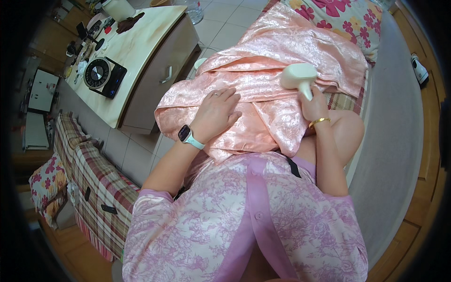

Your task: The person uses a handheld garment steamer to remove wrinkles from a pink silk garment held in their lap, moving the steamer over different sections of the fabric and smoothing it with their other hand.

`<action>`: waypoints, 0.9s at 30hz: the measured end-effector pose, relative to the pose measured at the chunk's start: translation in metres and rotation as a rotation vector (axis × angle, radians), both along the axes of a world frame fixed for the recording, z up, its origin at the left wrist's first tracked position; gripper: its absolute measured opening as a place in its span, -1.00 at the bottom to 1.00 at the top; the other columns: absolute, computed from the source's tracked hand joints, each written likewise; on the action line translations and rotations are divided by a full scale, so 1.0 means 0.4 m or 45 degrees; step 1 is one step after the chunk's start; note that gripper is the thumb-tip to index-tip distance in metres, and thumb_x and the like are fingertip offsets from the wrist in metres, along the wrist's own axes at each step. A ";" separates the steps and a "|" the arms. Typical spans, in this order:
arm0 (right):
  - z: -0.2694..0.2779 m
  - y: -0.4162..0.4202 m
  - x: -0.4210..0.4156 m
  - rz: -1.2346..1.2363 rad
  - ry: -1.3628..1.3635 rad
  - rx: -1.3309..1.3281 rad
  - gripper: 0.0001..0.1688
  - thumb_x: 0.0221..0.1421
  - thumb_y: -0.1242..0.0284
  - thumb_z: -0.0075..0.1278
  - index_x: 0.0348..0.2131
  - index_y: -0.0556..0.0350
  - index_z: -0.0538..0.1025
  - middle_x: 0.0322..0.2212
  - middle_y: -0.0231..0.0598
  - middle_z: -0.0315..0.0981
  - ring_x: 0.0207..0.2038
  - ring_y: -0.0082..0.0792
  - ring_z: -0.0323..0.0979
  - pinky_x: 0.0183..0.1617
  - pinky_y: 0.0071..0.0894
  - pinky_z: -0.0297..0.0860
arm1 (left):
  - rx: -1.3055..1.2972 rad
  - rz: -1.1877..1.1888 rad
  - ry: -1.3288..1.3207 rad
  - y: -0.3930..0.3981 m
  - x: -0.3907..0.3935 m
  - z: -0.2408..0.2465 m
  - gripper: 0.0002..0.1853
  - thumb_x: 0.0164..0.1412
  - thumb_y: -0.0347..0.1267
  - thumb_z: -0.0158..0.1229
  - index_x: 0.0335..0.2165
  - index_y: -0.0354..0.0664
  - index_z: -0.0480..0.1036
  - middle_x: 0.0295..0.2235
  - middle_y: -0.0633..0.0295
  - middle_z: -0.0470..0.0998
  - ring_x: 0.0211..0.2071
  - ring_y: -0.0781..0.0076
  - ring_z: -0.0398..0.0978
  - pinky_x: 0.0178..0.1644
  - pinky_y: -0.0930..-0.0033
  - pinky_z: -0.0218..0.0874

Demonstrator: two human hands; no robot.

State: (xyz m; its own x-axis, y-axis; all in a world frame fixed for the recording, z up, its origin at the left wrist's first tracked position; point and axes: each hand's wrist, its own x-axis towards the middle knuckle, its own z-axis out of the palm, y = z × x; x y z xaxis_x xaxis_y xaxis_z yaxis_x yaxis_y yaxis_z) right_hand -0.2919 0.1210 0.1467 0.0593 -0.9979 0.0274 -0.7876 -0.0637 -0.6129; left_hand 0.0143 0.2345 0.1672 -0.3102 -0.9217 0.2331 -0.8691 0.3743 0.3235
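A glossy pink jacquard satin cloth (275, 42) is spread in loose folds over my lap and the seat before me. On it my left hand (215, 114) rests flat, palm down, with nothing in its grasp; a smartwatch and a ring are on that arm and hand. My right hand (314, 105) grips the short handle of a cream-coloured handheld device (299, 75), whose broad oval head lies over the cloth. Whether the head touches the fabric is hard to tell, since its underside is hidden. A gold bracelet circles my right wrist.
Left of the cloth stands a marble-topped table (155, 38) with a drawer, holding a round black device (98, 73) and a phone stand (90, 37). A flowered pillow (352, 26) lies beyond the cloth. Two remote controls rest on a plaid-covered sofa (102, 176).
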 end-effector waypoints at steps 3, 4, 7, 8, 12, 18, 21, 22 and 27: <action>-0.005 -0.008 -0.003 -0.041 0.017 -0.112 -0.54 0.11 0.24 0.12 -0.15 0.28 0.52 -0.33 0.21 0.57 -0.26 0.17 0.55 -0.15 -0.01 0.43 | -0.008 0.022 0.010 0.009 0.005 -0.008 -0.52 0.13 -0.26 0.24 -0.01 -0.28 0.46 0.08 0.00 0.46 0.14 0.05 0.37 0.25 0.11 0.14; 0.005 0.007 0.019 0.013 -0.013 -0.022 -0.53 0.11 0.24 0.13 -0.14 0.28 0.51 -0.32 0.21 0.57 -0.24 0.17 0.55 -0.13 -0.02 0.42 | -0.015 0.028 0.009 0.010 0.005 -0.010 -0.52 0.13 -0.26 0.24 -0.01 -0.28 0.46 0.08 0.00 0.46 0.14 0.05 0.37 0.24 0.11 0.14; -0.046 0.047 0.058 0.290 -0.095 -0.026 -0.46 0.06 0.23 0.17 -0.07 0.28 0.51 -0.29 0.20 0.57 -0.18 0.11 0.56 -0.06 -0.07 0.43 | -0.020 0.031 0.016 0.012 0.004 -0.013 -0.53 0.13 -0.27 0.24 -0.02 -0.29 0.47 0.07 0.00 0.47 0.13 0.05 0.37 0.23 0.10 0.15; -0.052 0.054 0.057 0.325 -0.080 0.017 -0.44 0.05 0.22 0.17 -0.06 0.28 0.51 -0.29 0.19 0.57 -0.19 0.10 0.56 -0.06 -0.08 0.43 | -0.012 0.030 0.022 0.011 0.005 -0.014 -0.53 0.13 -0.27 0.24 -0.02 -0.29 0.47 0.07 0.00 0.47 0.13 0.04 0.37 0.23 0.10 0.15; 0.039 0.032 0.050 0.214 -0.044 0.196 -0.42 0.06 0.20 0.16 -0.07 0.32 0.51 -0.29 0.16 0.58 -0.21 0.05 0.57 -0.09 -0.08 0.44 | -0.034 0.059 0.035 0.033 0.017 -0.008 -0.54 0.14 -0.28 0.22 -0.02 -0.29 0.47 0.06 0.00 0.48 0.13 0.05 0.38 0.23 0.09 0.15; -0.027 0.036 0.018 0.179 -0.009 -0.033 -0.47 0.04 0.25 0.18 -0.11 0.31 0.52 -0.29 0.21 0.57 -0.20 0.15 0.54 -0.08 -0.05 0.42 | -0.093 0.093 0.124 0.021 0.025 -0.032 -0.66 0.15 -0.32 0.19 -0.14 -0.32 0.52 -0.10 0.01 0.58 -0.06 0.04 0.50 0.05 0.10 0.30; -0.032 0.117 0.062 0.390 -0.137 -0.105 -0.42 0.02 0.24 0.21 -0.06 0.29 0.50 -0.23 0.23 0.55 -0.17 0.16 0.53 -0.05 -0.04 0.41 | 0.027 0.085 0.176 -0.006 0.041 -0.033 -0.71 0.14 -0.33 0.19 -0.21 -0.32 0.53 -0.23 0.03 0.61 -0.17 0.02 0.53 -0.07 0.10 0.35; -0.019 0.133 0.067 0.439 -0.142 0.003 -0.39 0.02 0.23 0.21 -0.03 0.29 0.48 -0.20 0.23 0.53 -0.12 0.16 0.52 -0.02 -0.05 0.40 | 0.050 0.096 0.162 -0.013 0.045 -0.030 -0.72 0.13 -0.33 0.19 -0.22 -0.31 0.54 -0.25 0.03 0.61 -0.19 0.02 0.53 -0.08 0.09 0.35; -0.062 0.096 0.013 0.249 0.003 -0.141 -0.43 0.08 0.23 0.17 -0.04 0.28 0.46 -0.25 0.23 0.55 -0.17 0.22 0.52 -0.07 0.02 0.41 | 0.103 0.112 0.168 -0.022 0.052 -0.012 -0.75 0.11 -0.35 0.21 -0.26 -0.30 0.54 -0.29 0.03 0.61 -0.24 -0.01 0.54 -0.10 0.07 0.36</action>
State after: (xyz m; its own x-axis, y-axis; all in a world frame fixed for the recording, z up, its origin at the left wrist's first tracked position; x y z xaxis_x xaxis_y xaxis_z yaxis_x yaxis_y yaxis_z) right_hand -0.2866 0.1593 0.1221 0.2513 -0.9583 0.1362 -0.7549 -0.2821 -0.5920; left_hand 0.0350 0.2259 0.1623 -0.1992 -0.9612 0.1907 -0.8453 0.2670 0.4628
